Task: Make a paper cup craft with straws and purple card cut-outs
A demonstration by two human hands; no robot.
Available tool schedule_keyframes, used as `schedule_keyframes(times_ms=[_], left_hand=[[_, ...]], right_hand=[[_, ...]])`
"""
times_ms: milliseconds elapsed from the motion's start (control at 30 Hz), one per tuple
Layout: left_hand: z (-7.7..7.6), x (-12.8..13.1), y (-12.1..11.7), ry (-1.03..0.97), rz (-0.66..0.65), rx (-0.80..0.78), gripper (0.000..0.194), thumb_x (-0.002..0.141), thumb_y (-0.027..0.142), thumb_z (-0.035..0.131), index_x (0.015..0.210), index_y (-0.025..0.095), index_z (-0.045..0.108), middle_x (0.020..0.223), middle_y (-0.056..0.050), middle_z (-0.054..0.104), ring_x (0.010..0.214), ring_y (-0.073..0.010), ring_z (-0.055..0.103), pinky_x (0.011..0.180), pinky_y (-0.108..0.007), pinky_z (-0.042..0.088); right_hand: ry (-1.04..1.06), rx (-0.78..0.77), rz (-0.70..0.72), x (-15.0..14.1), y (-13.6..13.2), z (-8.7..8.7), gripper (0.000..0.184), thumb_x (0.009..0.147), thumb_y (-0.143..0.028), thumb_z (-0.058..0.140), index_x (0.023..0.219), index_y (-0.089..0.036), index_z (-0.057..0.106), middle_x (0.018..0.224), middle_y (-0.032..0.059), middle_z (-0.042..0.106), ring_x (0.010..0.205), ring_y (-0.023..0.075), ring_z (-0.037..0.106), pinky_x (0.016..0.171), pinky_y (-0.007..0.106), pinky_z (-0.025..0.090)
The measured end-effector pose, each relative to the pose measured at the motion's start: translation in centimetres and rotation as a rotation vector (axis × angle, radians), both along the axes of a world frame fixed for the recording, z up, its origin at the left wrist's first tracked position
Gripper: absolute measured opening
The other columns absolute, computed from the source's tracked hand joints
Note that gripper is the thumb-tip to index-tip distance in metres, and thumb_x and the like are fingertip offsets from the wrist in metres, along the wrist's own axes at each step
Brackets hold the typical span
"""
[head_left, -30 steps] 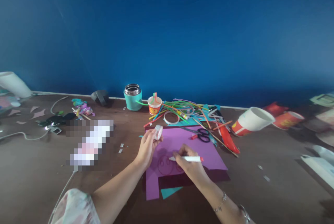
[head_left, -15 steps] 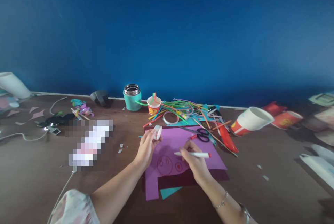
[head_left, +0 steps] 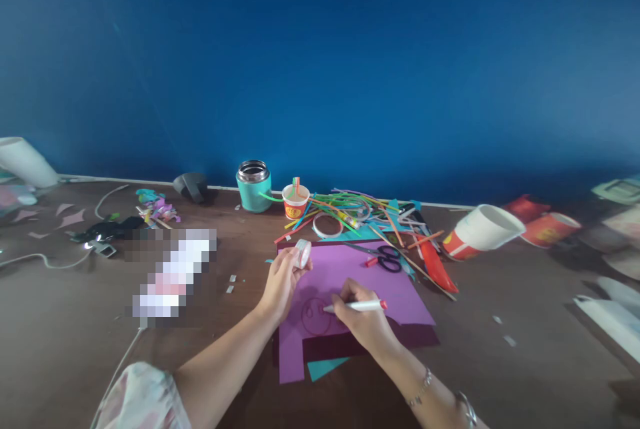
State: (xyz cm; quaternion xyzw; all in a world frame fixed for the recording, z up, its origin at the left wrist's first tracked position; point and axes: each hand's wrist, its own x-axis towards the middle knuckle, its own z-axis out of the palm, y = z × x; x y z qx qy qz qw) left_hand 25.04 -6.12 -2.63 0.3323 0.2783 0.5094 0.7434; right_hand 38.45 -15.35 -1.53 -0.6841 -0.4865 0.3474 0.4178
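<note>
My left hand is closed around a small white roll of tape above the left part of a purple paper sheet. Between the fingers of my right hand is a white marker with a red end. Its tip is at a circle drawn in red, which has small ovals inside like eyes. My right hand covers the second, smaller drawing. Black-handled scissors and a red marker cap lie on the sheet's far right part.
Behind the paper lie a heap of coloured pipe cleaners, a small paper cup and a turquoise flask. Larger paper cups lie to the right. A blurred-out object, a cable and paper scraps are to the left.
My right hand has moved left with the marker, from bare paper to the inside of the larger drawn circle. My left hand has stayed in place with the tape.
</note>
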Motion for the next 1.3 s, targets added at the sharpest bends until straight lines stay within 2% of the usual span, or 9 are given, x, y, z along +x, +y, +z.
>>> schedule_keyframes(times_ms=[267,467,700,1067,1300], left_hand=[[-0.06,0.00,0.03,0.006,0.010,-0.007,0.021,0.078,0.035,0.059,0.074,0.015,0.060,0.075,-0.003,0.062,0.076,-0.0152,0.060,0.080,-0.032,0.045],[0.27,0.02,-0.04,0.017,0.009,-0.008,0.023,0.076,0.037,0.060,0.074,0.015,0.058,0.076,-0.003,0.062,0.075,-0.0159,0.060,0.080,-0.034,0.046],[0.26,0.04,0.00,0.017,-0.004,-0.011,0.022,0.077,0.038,0.059,0.075,0.016,0.059,0.077,-0.002,0.063,0.075,-0.0149,0.060,0.082,-0.033,0.045],[0.15,0.04,0.01,0.014,0.002,-0.004,0.024,0.078,0.038,0.058,0.076,0.014,0.059,0.075,-0.003,0.063,0.074,-0.0153,0.060,0.082,-0.035,0.045],[0.22,0.04,0.01,0.006,0.004,-0.012,0.024,0.077,0.038,0.060,0.073,0.015,0.059,0.075,-0.003,0.063,0.074,-0.0148,0.061,0.082,-0.034,0.045]], right_hand=[[-0.136,0.039,0.014,-0.15,-0.03,0.44,0.025,0.072,-0.029,0.053,0.054,-0.023,0.036,0.042,-0.0078,0.039,0.040,0.0090,0.041,0.040,0.019,0.033],[-0.126,0.031,0.031,-0.16,0.02,0.43,0.026,0.073,-0.031,0.053,0.055,-0.023,0.037,0.043,-0.0074,0.040,0.041,0.0099,0.044,0.042,0.019,0.034],[-0.172,0.066,0.033,-0.10,0.01,0.59,0.026,0.071,-0.029,0.053,0.053,-0.022,0.036,0.042,-0.0079,0.036,0.041,0.0084,0.034,0.041,0.019,0.030],[-0.143,0.026,-0.004,-0.20,0.05,0.57,0.025,0.070,-0.030,0.052,0.052,-0.023,0.036,0.041,-0.0082,0.036,0.039,0.0086,0.035,0.040,0.019,0.030],[-0.158,0.061,-0.010,-0.21,0.06,0.63,0.024,0.070,-0.028,0.052,0.053,-0.023,0.036,0.042,-0.0080,0.035,0.040,0.0086,0.035,0.039,0.019,0.030]])
